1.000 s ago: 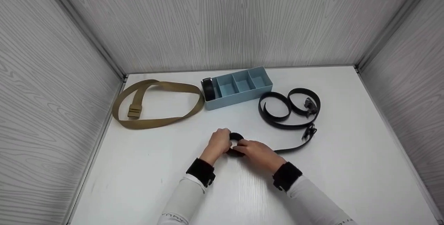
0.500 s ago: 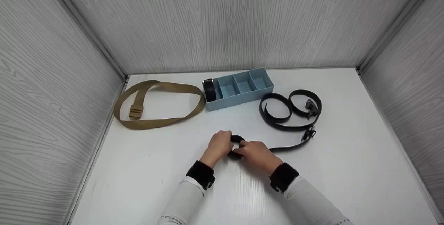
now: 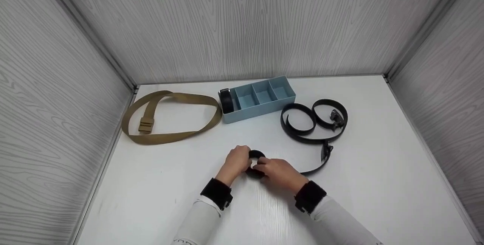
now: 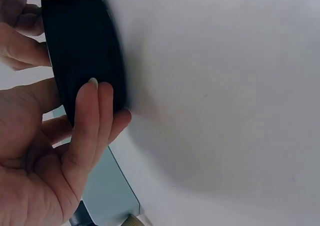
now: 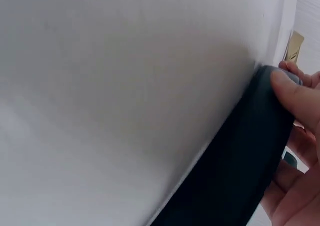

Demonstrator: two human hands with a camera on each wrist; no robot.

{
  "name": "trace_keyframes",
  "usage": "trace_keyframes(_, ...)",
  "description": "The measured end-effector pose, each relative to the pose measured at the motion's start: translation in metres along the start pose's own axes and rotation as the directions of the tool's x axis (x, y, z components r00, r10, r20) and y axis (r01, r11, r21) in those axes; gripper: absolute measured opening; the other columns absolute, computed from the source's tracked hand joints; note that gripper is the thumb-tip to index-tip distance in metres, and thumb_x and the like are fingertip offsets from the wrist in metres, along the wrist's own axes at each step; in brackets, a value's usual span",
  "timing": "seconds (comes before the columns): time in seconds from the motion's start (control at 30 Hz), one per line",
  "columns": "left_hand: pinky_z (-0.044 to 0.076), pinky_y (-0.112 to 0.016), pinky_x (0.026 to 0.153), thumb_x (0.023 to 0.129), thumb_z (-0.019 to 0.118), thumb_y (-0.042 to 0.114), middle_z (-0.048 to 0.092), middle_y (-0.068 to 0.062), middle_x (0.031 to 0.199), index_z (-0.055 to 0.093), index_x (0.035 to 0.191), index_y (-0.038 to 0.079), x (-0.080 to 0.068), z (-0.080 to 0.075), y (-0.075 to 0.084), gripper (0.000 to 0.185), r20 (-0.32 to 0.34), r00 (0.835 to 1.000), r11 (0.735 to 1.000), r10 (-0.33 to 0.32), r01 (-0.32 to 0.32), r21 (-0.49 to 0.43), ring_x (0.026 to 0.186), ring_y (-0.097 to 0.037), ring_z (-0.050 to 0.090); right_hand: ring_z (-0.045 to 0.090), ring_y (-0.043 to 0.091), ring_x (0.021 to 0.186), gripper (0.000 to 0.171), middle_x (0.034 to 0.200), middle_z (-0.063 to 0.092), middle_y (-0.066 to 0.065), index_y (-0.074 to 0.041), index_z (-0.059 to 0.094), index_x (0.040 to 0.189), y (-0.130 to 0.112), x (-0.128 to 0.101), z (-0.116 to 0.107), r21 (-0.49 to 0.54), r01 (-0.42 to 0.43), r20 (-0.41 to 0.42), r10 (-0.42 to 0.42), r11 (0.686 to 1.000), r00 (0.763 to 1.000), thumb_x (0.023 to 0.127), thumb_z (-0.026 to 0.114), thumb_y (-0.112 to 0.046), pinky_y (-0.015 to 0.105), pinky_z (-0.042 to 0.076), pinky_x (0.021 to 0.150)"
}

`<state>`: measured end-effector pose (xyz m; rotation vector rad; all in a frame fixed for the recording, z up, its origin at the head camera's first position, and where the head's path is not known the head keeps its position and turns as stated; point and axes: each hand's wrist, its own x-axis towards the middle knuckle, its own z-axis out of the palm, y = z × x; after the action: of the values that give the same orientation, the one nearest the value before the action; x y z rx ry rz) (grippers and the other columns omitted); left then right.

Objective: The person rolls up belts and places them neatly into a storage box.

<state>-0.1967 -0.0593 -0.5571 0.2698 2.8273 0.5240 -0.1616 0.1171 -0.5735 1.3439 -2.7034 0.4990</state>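
Note:
A black belt (image 3: 257, 154) is bent into a small round loop near the middle of the white table. My left hand (image 3: 237, 160) grips the loop's left side, its fingertips lying on the band (image 4: 85, 45) in the left wrist view. On the other side my right hand (image 3: 280, 173) pinches the belt with fingers inside the loop; the right wrist view shows the thumb on the dark strap (image 5: 235, 156). From under the right hand the belt's free length curves right to its buckle (image 3: 326, 151). Part of the loop is hidden behind the fingers.
Behind the hands stands a blue divided box (image 3: 261, 109), with a rolled black belt (image 3: 227, 101) in its left compartment. A tan webbing belt (image 3: 172, 138) lies looped at left. Another black belt (image 3: 302, 138) lies in curls at right, close to the held belt's buckle.
The held belt's buckle end has slid left and slightly toward me. Both hands stay around the small loop, with slight shifts of the right hand.

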Motion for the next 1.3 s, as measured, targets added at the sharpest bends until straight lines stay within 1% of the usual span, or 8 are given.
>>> trace_keyframes(0.1,0.051,-0.042,0.072,0.08,0.07,0.002,0.068,-0.012,0.087,0.069,0.087,0.003,0.0,-0.002,-0.003,0.007,0.008,1.0,1.0,0.029,-0.029,0.009,0.074,-0.026,0.061,0.058,0.016,0.077,0.026,0.095,0.06,-0.002,-0.013,0.073,0.098,0.002,0.001,-0.002,0.053,-0.029,0.045,0.026,0.998,0.999,0.074,0.082,-0.01,0.034,0.05,0.069)
trace_keyframes(0.2,0.05,-0.042,0.072,0.08,0.07,0.002,0.068,-0.012,0.087,0.069,0.088,0.004,-0.002,-0.002,-0.007,0.009,0.006,0.999,0.999,0.037,-0.037,0.014,0.076,-0.026,0.061,0.056,0.016,0.075,0.02,0.092,0.059,-0.002,-0.014,0.073,0.094,0.001,0.005,-0.001,0.065,-0.013,0.051,0.009,0.998,0.999,0.076,0.08,-0.011,0.033,0.048,0.067)
trace_keyframes(0.4,0.05,-0.042,0.071,0.084,0.07,0.007,0.067,-0.013,0.086,0.064,0.086,0.003,-0.006,0.001,-0.014,0.008,-0.04,0.998,0.998,0.057,-0.057,-0.017,0.075,-0.026,0.062,0.057,0.019,0.067,0.014,0.085,0.059,0.001,-0.015,0.074,0.088,-0.002,0.01,0.004,-0.023,0.017,-0.013,-0.017,1.0,1.0,0.076,0.08,-0.01,0.034,0.049,0.062)
trace_keyframes(0.6,0.05,-0.043,0.073,0.086,0.069,0.009,0.065,-0.014,0.085,0.063,0.087,0.0,-0.008,0.004,-0.014,0.01,-0.042,0.999,0.997,0.022,-0.025,-0.079,0.077,-0.027,0.062,0.058,0.021,0.065,0.012,0.085,0.059,0.002,-0.015,0.074,0.088,-0.003,0.007,0.009,-0.073,0.012,-0.035,-0.015,0.997,0.999,0.078,0.078,-0.01,0.032,0.048,0.06)
trace_keyframes(0.77,0.05,-0.045,0.072,0.087,0.066,0.005,0.066,-0.016,0.085,0.064,0.084,0.0,-0.01,0.007,-0.012,0.006,-0.049,0.997,0.997,0.061,-0.063,-0.039,0.081,-0.033,0.066,0.061,0.02,0.076,0.021,0.095,0.06,0.001,-0.012,0.071,0.097,0.0,0.0,0.008,-0.029,0.034,0.008,-0.033,0.999,0.999,0.078,0.08,-0.013,0.034,0.05,0.066)
trace_keyframes(0.93,0.05,-0.044,0.069,0.087,0.067,0.005,0.068,-0.011,0.084,0.067,0.084,0.005,-0.007,0.005,-0.01,0.004,-0.038,0.997,0.998,0.07,-0.07,0.005,0.077,-0.028,0.064,0.059,0.018,0.081,0.024,0.099,0.06,-0.001,-0.011,0.071,0.097,0.003,-0.002,0.004,0.022,0.021,0.022,-0.021,1.0,1.0,0.076,0.082,-0.015,0.033,0.05,0.069)
trace_keyframes(1.17,0.051,-0.045,0.07,0.09,0.066,0.01,0.067,-0.014,0.087,0.066,0.089,0.004,-0.007,0.003,-0.009,0.006,-0.055,0.992,0.992,0.117,-0.114,0.05,0.081,-0.032,0.066,0.057,0.022,0.069,0.008,0.086,0.059,-0.001,-0.014,0.072,0.084,0.001,0.004,0.006,-0.072,0.021,-0.034,-0.024,0.997,0.999,0.079,0.079,-0.013,0.035,0.048,0.059)
trace_keyframes(1.3,0.051,-0.046,0.07,0.086,0.07,0.011,0.066,-0.015,0.085,0.063,0.086,0.003,-0.008,0.002,-0.01,0.01,-0.097,0.991,0.996,0.087,-0.086,0.018,0.08,-0.034,0.066,0.056,0.023,0.067,0.01,0.085,0.059,0.0,-0.016,0.074,0.084,0.001,0.007,0.004,-0.103,0.006,-0.051,-0.011,0.995,0.999,0.077,0.08,-0.014,0.035,0.047,0.057)
